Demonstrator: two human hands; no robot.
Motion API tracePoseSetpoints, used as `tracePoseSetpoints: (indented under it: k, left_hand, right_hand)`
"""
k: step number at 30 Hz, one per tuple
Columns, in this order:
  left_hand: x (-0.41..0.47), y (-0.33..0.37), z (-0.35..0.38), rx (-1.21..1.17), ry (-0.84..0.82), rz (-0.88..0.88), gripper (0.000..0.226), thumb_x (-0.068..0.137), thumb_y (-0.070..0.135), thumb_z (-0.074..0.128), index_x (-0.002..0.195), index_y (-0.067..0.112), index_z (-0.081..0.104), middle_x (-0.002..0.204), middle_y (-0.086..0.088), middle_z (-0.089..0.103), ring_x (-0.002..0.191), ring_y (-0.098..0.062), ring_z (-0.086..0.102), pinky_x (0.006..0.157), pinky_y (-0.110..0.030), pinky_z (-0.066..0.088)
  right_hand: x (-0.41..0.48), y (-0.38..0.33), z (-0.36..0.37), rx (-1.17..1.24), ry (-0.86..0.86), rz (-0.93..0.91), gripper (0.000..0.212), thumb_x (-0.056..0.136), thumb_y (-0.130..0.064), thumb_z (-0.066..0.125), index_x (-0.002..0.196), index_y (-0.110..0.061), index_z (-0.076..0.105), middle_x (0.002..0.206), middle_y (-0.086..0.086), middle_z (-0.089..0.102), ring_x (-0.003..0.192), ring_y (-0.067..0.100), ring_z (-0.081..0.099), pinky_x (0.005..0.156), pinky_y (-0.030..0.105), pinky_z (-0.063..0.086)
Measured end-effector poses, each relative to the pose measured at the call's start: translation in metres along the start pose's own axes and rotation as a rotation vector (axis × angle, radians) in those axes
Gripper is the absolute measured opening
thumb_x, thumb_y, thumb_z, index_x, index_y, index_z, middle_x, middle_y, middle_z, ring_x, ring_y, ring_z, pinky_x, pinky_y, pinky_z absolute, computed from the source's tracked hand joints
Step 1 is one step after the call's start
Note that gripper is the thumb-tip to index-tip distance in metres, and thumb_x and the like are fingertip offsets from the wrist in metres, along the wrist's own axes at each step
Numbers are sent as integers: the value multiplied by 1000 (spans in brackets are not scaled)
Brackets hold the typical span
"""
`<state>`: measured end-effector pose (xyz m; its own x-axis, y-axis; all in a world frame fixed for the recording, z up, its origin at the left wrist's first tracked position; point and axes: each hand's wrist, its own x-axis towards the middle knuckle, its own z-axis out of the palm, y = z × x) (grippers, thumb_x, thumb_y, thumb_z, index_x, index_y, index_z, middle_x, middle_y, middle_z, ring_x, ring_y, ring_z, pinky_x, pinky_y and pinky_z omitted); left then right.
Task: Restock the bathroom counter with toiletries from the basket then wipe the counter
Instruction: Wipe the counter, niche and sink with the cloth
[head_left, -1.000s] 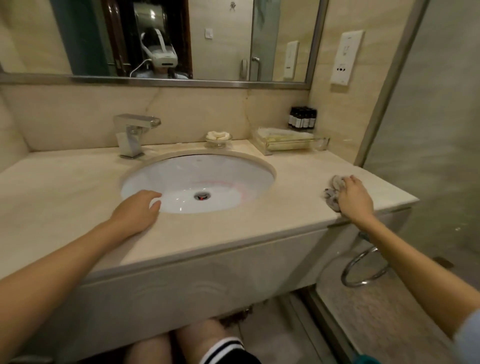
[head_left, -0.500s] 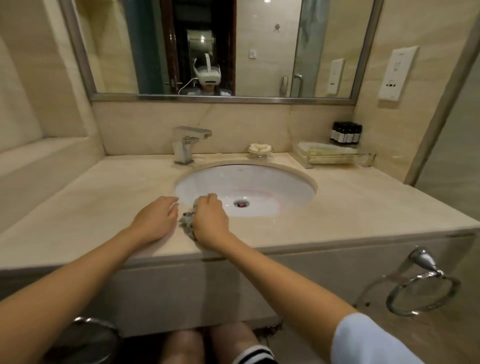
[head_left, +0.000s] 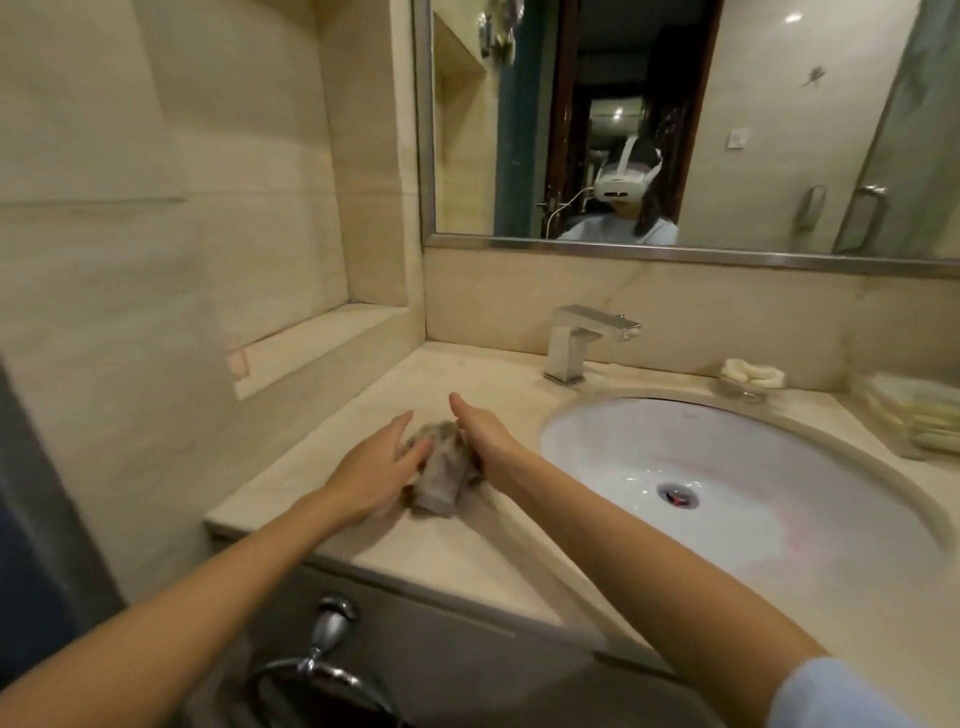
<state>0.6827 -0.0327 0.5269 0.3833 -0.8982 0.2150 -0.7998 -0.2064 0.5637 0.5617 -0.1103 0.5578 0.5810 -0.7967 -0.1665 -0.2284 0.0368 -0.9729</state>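
- counter (head_left: 457, 551): beige stone, with an oval white sink (head_left: 727, 499) sunk into it
- cloth (head_left: 441, 467): crumpled, grey, lying on the left part near the front edge
- tap (head_left: 576, 343): chrome, behind the sink
- soap dish (head_left: 750, 376): right of the tap
- tray (head_left: 919, 415): clear, far right
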Motion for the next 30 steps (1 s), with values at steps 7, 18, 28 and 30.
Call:
tracePoseSetpoints:
  k: [7, 18, 28, 30]
  left_hand:
    - [26, 13, 25, 175, -113, 31, 64, 91, 44, 50, 148, 23, 27, 156, -5, 22, 141, -21, 28, 111, -31, 29]
    - [11, -80, -51, 314, 28, -97, 43, 96, 13, 44, 139, 12, 45, 140, -17, 46, 123, -34, 47, 97, -33, 38]
    - [11, 43, 53, 246, -76, 297, 50, 95, 34, 46, 137, 9, 39, 140, -10, 37, 131, -25, 36, 108, -31, 31]
    - [11, 77, 81, 190, -122, 375, 47, 93, 30, 48, 137, 12, 41, 140, -7, 37, 129, -23, 38, 107, -31, 32]
  right_hand:
    - [22, 9, -55, -531, 281, -295, 39, 101, -26, 34, 123, -5, 59, 130, 12, 58, 121, 27, 51, 98, 32, 37]
    - [-6, 93, -233, -734, 456, 125, 32, 97, -12, 38, 114, -6, 66, 126, 15, 60, 116, 34, 53, 97, 39, 40]
    - [13, 104, -215, -690, 297, 101, 34, 98, -13, 36, 107, -4, 67, 114, 12, 64, 76, 19, 55, 61, 23, 38]
    - [11, 103, -219, -669, 301, 99, 35, 98, -12, 34, 109, -3, 66, 114, 13, 64, 69, 16, 51, 55, 21, 34]
